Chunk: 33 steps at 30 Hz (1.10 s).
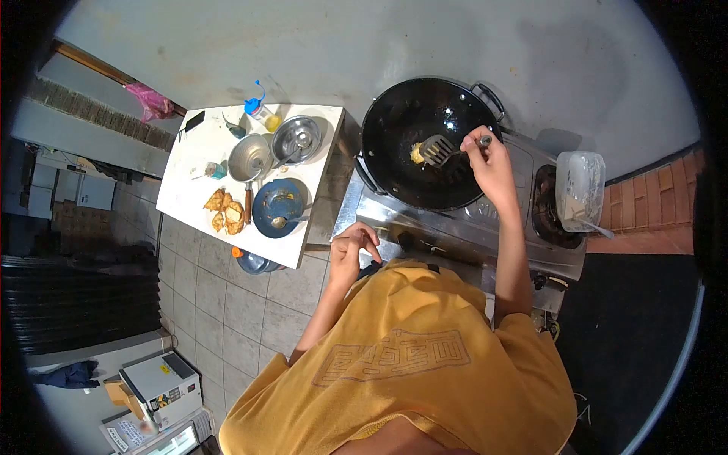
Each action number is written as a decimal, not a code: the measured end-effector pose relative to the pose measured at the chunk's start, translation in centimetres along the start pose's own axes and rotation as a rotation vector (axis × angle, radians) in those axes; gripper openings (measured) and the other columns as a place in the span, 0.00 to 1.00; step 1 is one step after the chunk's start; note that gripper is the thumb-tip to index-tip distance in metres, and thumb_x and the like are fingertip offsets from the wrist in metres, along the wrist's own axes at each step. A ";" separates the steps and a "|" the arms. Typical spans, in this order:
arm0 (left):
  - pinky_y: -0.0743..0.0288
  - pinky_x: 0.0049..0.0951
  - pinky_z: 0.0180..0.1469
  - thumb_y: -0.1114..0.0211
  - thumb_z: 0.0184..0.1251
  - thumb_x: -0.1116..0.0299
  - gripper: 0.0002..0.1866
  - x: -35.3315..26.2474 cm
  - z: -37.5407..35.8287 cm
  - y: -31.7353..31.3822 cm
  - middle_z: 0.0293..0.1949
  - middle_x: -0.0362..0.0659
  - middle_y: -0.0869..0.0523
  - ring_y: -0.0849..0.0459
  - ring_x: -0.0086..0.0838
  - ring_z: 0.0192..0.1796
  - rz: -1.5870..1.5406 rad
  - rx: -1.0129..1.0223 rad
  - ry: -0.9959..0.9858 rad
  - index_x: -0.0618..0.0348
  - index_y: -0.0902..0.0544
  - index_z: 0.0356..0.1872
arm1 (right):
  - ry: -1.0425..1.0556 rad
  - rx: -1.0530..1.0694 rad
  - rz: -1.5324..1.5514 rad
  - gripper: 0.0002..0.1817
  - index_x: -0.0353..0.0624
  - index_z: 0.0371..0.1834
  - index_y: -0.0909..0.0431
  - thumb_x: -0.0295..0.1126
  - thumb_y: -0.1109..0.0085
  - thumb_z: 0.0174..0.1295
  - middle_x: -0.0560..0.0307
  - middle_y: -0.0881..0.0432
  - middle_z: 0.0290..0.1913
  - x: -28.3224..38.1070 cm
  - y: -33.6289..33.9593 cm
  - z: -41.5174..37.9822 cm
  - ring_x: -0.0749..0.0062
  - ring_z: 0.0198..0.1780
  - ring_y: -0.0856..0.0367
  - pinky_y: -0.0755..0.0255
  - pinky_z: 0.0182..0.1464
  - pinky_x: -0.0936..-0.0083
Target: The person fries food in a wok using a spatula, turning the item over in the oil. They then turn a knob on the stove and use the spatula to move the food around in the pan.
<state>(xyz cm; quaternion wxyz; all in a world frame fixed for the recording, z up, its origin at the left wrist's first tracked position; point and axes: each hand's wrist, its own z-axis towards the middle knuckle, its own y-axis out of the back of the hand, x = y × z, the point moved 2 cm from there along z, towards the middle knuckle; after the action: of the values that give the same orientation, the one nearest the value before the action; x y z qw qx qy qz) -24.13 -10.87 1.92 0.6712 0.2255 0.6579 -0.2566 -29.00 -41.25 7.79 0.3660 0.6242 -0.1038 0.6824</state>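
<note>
My right hand (491,168) is closed around the handle of a slotted turner (438,151) held over the black wok (394,182). The turner's head is beside a small yellowish piece of food (416,154) in the wok; whether they touch is hard to tell. The wok sits on a steel gas stove (485,208), and its inside looks glossy. My left hand (355,249) hangs near my waist, in front of the stove's left corner. Its fingers are loosely bent and apart, with nothing visible in them.
On the left, a white table (178,178) holds fried food pieces (224,210), a blue bowl (278,206), a saucepan (249,157), a steel bowl (296,139) and an oil bottle (262,115). A plastic container (579,189) stands right of the wok, by the second burner (547,199).
</note>
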 end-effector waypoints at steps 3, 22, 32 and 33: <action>0.27 0.25 0.35 0.60 0.78 0.62 0.26 -0.1 0.0 0.0 0.30 0.46 0.19 0.17 0.29 0.23 0.015 0.002 -0.002 0.69 0.22 0.24 | -0.010 0.003 -0.004 0.09 0.38 0.31 0.29 0.31 0.46 0.69 0.66 0.32 0.20 0.1 0.1 0.0 0.87 0.24 0.38 0.42 0.27 0.81; 0.29 0.25 0.40 0.59 0.77 0.65 0.25 -1.1 0.7 -0.9 0.28 0.45 0.19 0.17 0.27 0.25 -0.052 0.026 0.026 0.69 0.23 0.21 | 0.009 -0.063 -0.100 0.10 0.38 0.31 0.30 0.30 0.44 0.68 0.63 0.37 0.18 2.8 1.9 -1.7 0.85 0.22 0.40 0.43 0.25 0.79; 0.28 0.26 0.41 0.58 0.75 0.69 0.23 -1.7 1.2 -0.6 0.26 0.44 0.20 0.18 0.28 0.25 -0.074 -0.025 0.023 0.70 0.23 0.21 | -0.026 -0.061 -0.097 0.10 0.37 0.31 0.30 0.30 0.43 0.68 0.68 0.37 0.20 2.1 1.9 -3.2 0.87 0.23 0.41 0.45 0.25 0.81; 0.28 0.26 0.41 0.58 0.75 0.68 0.24 -1.7 1.0 -0.6 0.24 0.44 0.21 0.19 0.28 0.26 -0.068 -0.055 0.042 0.70 0.23 0.19 | -0.026 -0.051 -0.098 0.10 0.37 0.31 0.30 0.30 0.43 0.68 0.68 0.37 0.20 2.2 1.8 -3.2 0.87 0.23 0.41 0.45 0.25 0.81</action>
<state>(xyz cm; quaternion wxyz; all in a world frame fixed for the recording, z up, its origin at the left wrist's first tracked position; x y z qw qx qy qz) -23.71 -11.87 3.67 0.6541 0.1898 0.6859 -0.2561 -32.51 -39.78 9.71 0.4133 0.6279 -0.0952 0.6526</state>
